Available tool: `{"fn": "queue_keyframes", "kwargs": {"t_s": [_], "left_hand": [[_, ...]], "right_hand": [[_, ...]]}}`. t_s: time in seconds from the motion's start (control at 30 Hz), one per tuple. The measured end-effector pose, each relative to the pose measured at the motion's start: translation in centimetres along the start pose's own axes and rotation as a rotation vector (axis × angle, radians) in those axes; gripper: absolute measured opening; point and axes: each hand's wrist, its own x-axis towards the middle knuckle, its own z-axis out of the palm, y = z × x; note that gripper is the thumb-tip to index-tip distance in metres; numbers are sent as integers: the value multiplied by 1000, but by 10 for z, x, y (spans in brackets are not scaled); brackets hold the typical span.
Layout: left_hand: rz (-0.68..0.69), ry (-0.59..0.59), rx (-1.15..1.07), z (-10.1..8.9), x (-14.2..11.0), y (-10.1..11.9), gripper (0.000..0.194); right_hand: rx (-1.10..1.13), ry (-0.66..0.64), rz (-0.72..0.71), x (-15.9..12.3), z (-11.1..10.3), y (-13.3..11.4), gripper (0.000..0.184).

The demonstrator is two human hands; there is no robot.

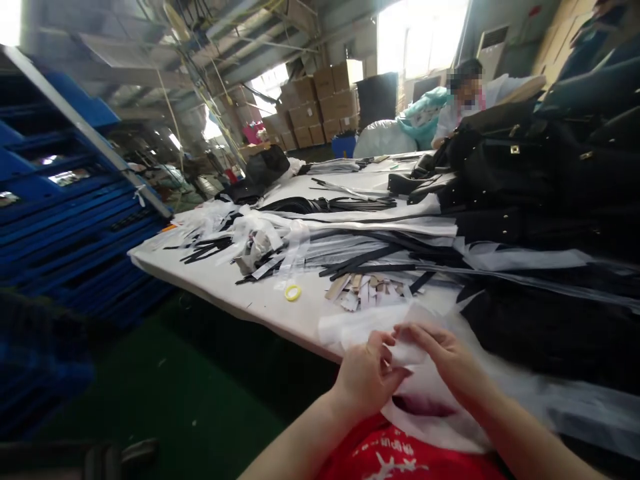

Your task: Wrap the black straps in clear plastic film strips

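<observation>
So I'm looking down through the head cam, and both hands are working at a thin white sheet [433, 390]. It's hanging between the near edge of the table [260, 297] and the red shirt [450, 465], with its upper part lying over the tabletop, just below the scraps [367, 291]. The left hand [363, 377] is curling its fingers and looks to be pinching the sheet between thumb and fingertips; the right hand [440, 347] is nipping it up top, fingertips nearly meeting the left ones.

Handling-wise, I'm guessing it's super light and limp, since it's folding and sagging under its own weight. I'm not feeling anything from here, so whether it's slippery I can't tell. I'm treating it as easy to crease, maybe to tear, so I'm favouring a soft pinch at the edge, both hands close together, rather than a fistful.

As for direction, it's bunching too much for me to be sure, but its long axis seems to be running from the tabletop down toward the lap, slanting toward the right-arm side.
</observation>
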Motion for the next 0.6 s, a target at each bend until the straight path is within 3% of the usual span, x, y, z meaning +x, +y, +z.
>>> {"fn": "queue_keyframes", "kwargs": {"t_s": [0.1,0.17,0.3,0.5,0.6], "left_hand": [[-1,121,-115,-8,-1,-6,74],[44,133,-217,-10,5,-7,64],[116,-50,-457,-5,20,-5,31],[-13,80,-646,0,29,-1,34],[-75,103,-798,0,31,-3,39]], "right_hand": [[-104,-67,-13,-3,4,1,56],[-166,-191,7,-7,5,5,58],[-219,-325,73,-15,5,11,63],[-183,-321,134,-16,-1,5,46],[-202,-311,128,-12,1,7,47]]}}
